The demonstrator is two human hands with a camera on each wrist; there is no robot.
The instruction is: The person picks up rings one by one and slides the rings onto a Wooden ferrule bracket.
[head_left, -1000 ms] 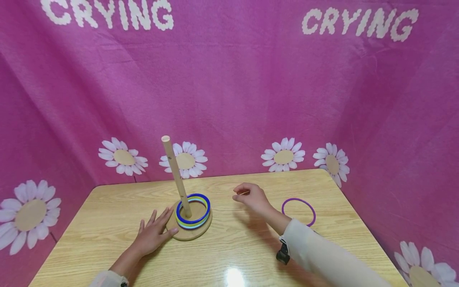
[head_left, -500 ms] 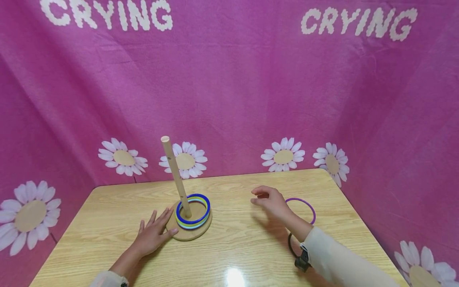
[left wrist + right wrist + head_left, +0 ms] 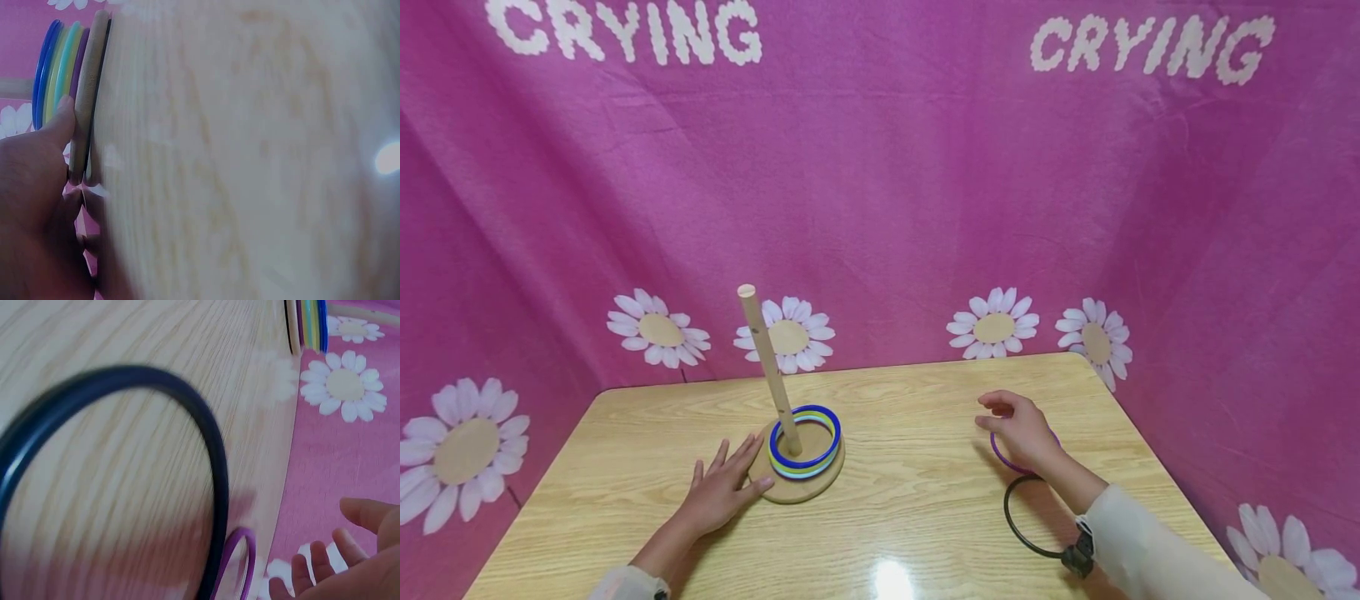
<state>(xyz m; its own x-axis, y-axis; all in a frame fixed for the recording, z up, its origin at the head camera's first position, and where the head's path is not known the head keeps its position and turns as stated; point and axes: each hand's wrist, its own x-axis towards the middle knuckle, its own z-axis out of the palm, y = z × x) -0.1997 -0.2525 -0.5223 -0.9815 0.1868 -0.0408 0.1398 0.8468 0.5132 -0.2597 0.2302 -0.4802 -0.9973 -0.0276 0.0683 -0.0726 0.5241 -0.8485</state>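
Note:
My left hand (image 3: 718,493) rests at the near left edge of a round wooden base (image 3: 790,492), fingers spread, thumb at its front rim. From that base rises a leaning wooden peg (image 3: 767,367). Several stacked rings lie around the peg's foot: a blue ring (image 3: 837,433) on top, then yellow and turquoise, with a purple one lowest in the left wrist view. My right hand (image 3: 1026,429) hovers over a loose purple ring (image 3: 1000,454) on the table and partly hides it. Its fingers are loosely bent and hold nothing. Nearer me lies a black ring (image 3: 1009,517), large in the right wrist view.
The wood-grain table (image 3: 910,467) has a far edge that meets a pink curtain (image 3: 880,208) printed with daisies and lettering. The curtain also closes in both sides. A bright light reflection (image 3: 892,579) shows near the table's front.
My right hand has moved right, from the table's middle to over the loose purple ring. The black ring, hidden before under the arm, has come into view. My left hand stays put.

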